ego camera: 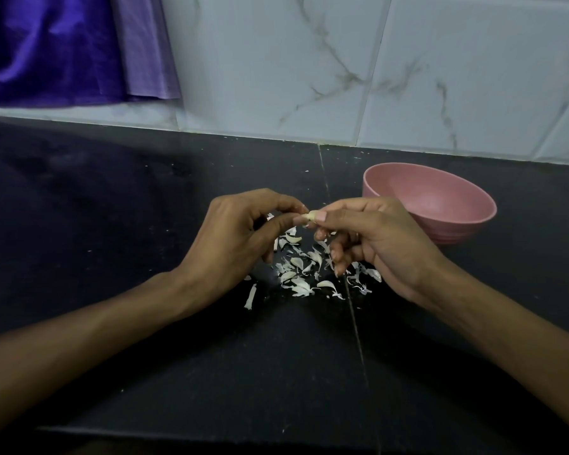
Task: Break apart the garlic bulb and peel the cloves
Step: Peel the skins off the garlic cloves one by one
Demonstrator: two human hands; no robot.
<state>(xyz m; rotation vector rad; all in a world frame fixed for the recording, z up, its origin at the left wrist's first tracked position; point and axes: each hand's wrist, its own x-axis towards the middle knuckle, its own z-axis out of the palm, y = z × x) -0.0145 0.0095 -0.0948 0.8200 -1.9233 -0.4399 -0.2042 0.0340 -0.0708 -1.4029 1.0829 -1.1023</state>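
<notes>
I pinch a small garlic clove (311, 216) between the fingertips of both hands, held up above the counter. My left hand (240, 239) comes in from the left with its thumb and forefinger curled onto the near end of the clove, the other fingers bent under. My right hand (380, 239) meets it from the other side, thumb lying along the top and the fingertip pressed against the clove's far end, while the remaining fingers curl loosely down toward the counter. Only a sliver of the pale clove shows between the two sets of fingertips, so I cannot tell how much skin is on it.

Directly below my hands, a scatter of white garlic skins (301, 274) lies on the dark counter (112, 224), spread from under my left palm to under my right wrist. Some pieces in that pile are plump and curved, but I cannot tell whether they are cloves or only husks. One longer strip of skin (250, 297) lies apart at the near left edge of the pile.

A pink bowl (431, 200) stands on the counter just beyond my right hand, near the wall. Behind it rises a white marbled tile wall (342, 60), and purple cloth (63, 47) hangs at the far left.
</notes>
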